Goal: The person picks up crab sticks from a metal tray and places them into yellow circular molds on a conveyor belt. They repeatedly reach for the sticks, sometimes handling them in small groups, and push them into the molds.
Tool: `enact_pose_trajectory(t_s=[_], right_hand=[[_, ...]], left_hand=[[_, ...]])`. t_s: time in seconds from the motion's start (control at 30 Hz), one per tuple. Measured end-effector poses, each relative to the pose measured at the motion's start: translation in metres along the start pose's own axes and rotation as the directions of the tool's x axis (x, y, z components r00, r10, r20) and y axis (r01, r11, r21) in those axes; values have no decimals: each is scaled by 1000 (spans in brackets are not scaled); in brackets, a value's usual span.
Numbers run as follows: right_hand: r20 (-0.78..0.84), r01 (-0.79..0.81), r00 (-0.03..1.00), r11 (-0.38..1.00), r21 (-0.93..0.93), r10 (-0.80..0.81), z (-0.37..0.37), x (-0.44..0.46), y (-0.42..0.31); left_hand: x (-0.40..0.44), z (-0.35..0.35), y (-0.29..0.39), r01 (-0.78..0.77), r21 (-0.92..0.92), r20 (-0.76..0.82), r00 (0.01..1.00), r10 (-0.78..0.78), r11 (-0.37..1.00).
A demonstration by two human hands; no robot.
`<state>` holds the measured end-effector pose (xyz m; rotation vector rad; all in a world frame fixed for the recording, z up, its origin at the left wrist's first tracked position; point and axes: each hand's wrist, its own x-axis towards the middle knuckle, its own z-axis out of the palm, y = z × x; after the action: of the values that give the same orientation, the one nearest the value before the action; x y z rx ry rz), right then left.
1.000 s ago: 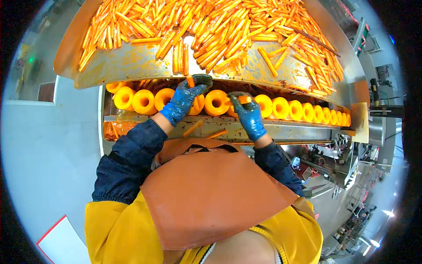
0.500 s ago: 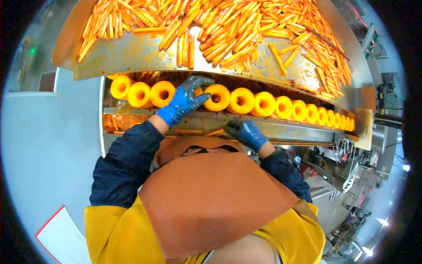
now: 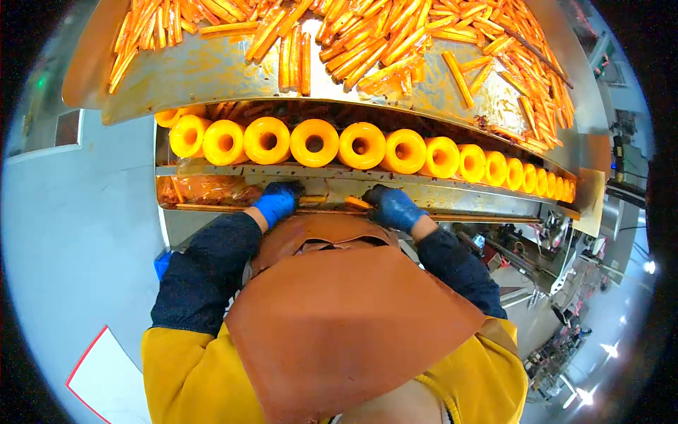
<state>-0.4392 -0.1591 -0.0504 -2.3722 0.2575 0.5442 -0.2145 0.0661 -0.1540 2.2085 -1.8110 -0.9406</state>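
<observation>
My left hand [image 3: 277, 201], in a blue glove with dark, oily fingers, is down in the narrow metal trough. Its fingers are curled at the left end of an orange food stick [image 3: 314, 199]. Opposite it, my right hand [image 3: 395, 208], gloved the same way, has its fingers closed at the end of a second stick [image 3: 358, 202]. Both sticks lie in the trough; the fingertips are partly hidden. Just beyond the hands runs a row of glossy yellow rings [image 3: 314, 143] with round holes, side by side.
A metal tray [image 3: 212, 74] behind the rings bears heaps of oily orange sticks [image 3: 374, 42]. Left in the trough sits a clear bag [image 3: 212, 191] with reddish contents. Brown apron [image 3: 353, 318] covers my front. Machinery and cables [image 3: 544, 261] stand on the right.
My left hand has come off the yellow rings and down into the trough beside a stick. My right hand stays near the other stick. The whole view has shifted slightly.
</observation>
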Motion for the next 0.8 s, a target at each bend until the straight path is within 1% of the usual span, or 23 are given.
enact_pose_trajectory(t_s=[0.03,0.07,0.1,0.13,0.17,0.2,0.23,0.27,0.3,0.33,0.37,0.4,0.43,0.47,0.5,0.53,0.57,0.6,0.63,0.67,0.7,0.73,0.8], right_hand=[[3,-5,1000,1000,-7,5,-14,-7,-11],[-157,-45,984,966,256,88,-27,-13,-22],[-287,-35,936,863,504,206,-38,-17,-32],[-285,-39,936,865,500,207,-52,-15,-43],[-430,102,866,751,653,256,-65,-7,-53],[-545,268,770,608,747,331,-73,3,-59],[-563,240,757,662,710,331,-74,16,-57],[-581,210,744,710,672,330,-73,29,-56],[-645,230,722,793,565,250,-83,37,-66],[-649,236,719,791,565,249,-81,39,-63],[-682,159,702,889,429,204,-78,41,-57],[-707,72,690,957,279,154,-77,42,-52],[-755,60,645,976,207,120,-78,36,-49],[-758,63,641,976,208,120,-80,30,-46],[-760,47,626,964,263,177,-83,24,-44],[-760,32,607,948,317,233,-87,18,-43],[-702,21,618,886,464,353,-90,12,-43],[-711,26,609,888,460,350,-93,10,-38],[-737,27,601,914,406,309,-96,10,-30],[-760,27,593,937,349,267,-101,9,-23],[-794,43,578,965,260,188,-118,5,-25],[-809,75,557,958,276,189,-127,7,-12],[-844,-119,493,977,176,212,-161,5,5]], left_hand=[[6,13,-5,11,42,31,999,-13,999],[10,19,-6,23,83,63,998,-29,996],[13,13,-5,23,76,60,998,-27,997],[18,0,-3,17,112,177,984,-36,994],[20,-11,0,5,149,291,955,-49,989],[15,-16,-2,6,148,287,957,-48,989],[6,-20,-8,-88,105,151,986,71,991],[-1,-23,-12,-186,78,10,983,185,980],[-2,-34,-11,-115,47,134,985,108,992],[-10,-48,-9,-114,55,135,985,106,992],[-21,-63,-6,-127,-37,64,990,129,991],[-32,-82,-1,-145,-128,-9,989,146,981],[-40,-110,10,-14,-257,41,999,25,966],[-49,-124,15,-14,-251,41,999,25,968],[-58,-135,20,-20,-415,-134,990,-39,910],[-61,-151,23,-63,-561,-292,948,-126,826],[-61,-170,26,-72,-552,-298,947,-116,831],[-58,-193,33,-148,-396,-433,901,-42,906],[-52,-207,37,-204,-224,-547,836,50,953],[-43,-214,39,-212,-214,-552,831,61,953],[-34,-220,42,-164,-51,-473,873,121,985],[-24,-225,46,-126,118,-384,909,162,985],[0,-229,63,-149,118,-381,906,183,982]])
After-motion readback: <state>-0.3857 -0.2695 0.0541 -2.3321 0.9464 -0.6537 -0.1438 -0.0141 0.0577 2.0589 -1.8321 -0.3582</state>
